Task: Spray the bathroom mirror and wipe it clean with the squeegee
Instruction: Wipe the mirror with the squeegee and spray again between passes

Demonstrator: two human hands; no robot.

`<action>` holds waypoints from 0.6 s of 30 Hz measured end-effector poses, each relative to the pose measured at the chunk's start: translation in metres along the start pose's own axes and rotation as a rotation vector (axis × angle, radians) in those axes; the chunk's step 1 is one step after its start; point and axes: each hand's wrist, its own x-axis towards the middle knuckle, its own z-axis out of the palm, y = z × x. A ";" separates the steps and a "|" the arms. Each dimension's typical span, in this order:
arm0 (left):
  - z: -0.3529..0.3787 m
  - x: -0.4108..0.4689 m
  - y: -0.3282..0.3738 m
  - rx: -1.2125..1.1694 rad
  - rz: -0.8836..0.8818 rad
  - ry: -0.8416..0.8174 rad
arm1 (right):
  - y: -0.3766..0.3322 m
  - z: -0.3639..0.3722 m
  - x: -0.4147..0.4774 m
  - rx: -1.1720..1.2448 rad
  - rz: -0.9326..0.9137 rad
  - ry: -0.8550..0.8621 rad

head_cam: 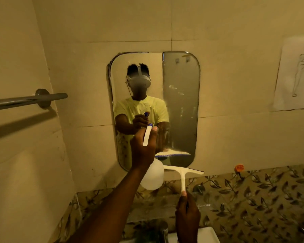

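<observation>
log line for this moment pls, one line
phase: spraying | left hand: holds spray bottle aimed at mirror | right hand: holds squeegee below mirror, blade off glass | glass: streaky on right

Head view, close (facing mirror (154,109))

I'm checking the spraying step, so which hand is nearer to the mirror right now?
Left. The left hand holds the spray bottle raised in front of the mirror's lower part. The right hand is lower, below the mirror, gripping the squeegee handle.
</observation>
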 end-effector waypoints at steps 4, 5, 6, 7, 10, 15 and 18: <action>0.031 0.009 0.014 -0.047 0.037 0.004 | 0.006 -0.022 0.016 0.007 0.044 0.064; 0.037 0.008 0.016 -0.046 0.038 0.000 | 0.005 -0.028 0.018 0.007 0.038 0.091; 0.044 0.005 0.018 -0.036 0.035 -0.004 | 0.006 -0.034 0.020 0.010 0.029 0.112; 0.049 0.000 0.020 -0.019 0.033 -0.007 | 0.007 -0.040 0.022 0.013 0.028 0.124; 0.050 -0.012 0.015 0.014 0.036 0.029 | 0.009 -0.046 0.026 0.016 0.027 0.124; 0.051 -0.044 0.006 0.005 0.058 -0.001 | 0.019 -0.060 0.037 -0.019 0.035 0.120; 0.051 -0.065 -0.004 0.019 0.015 -0.033 | 0.023 -0.067 0.039 -0.019 0.039 0.109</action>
